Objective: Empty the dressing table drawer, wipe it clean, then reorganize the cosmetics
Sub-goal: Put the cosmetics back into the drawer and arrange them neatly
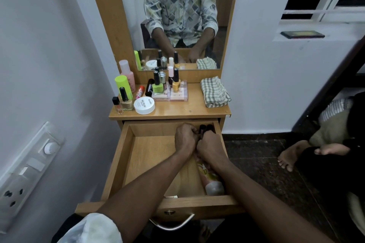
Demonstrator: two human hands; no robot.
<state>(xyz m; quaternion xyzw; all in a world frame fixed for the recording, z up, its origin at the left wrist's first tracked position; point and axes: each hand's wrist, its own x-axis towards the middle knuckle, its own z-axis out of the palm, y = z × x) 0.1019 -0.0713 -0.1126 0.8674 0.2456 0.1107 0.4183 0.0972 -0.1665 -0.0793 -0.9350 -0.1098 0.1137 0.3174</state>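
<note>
The wooden drawer (150, 156) of the dressing table stands pulled out toward me. Both my hands reach into its far right corner. My left hand (185, 138) and my right hand (210, 146) are closed side by side around small dark cosmetic tubes (204, 128) that stand against the drawer's back wall. A cream-and-orange tube (212, 182) lies along the drawer's right side, partly hidden under my right forearm. The left part of the drawer floor is bare wood.
On the tabletop (189, 109) stand nail polish bottles (158, 85), a white round jar (144, 105), pink and neon bottles (126, 81) and a folded checked cloth (215, 92). A mirror (177, 16) rises behind. Another person's feet (296, 154) rest on the floor at right. A switchboard (25, 175) is on the left wall.
</note>
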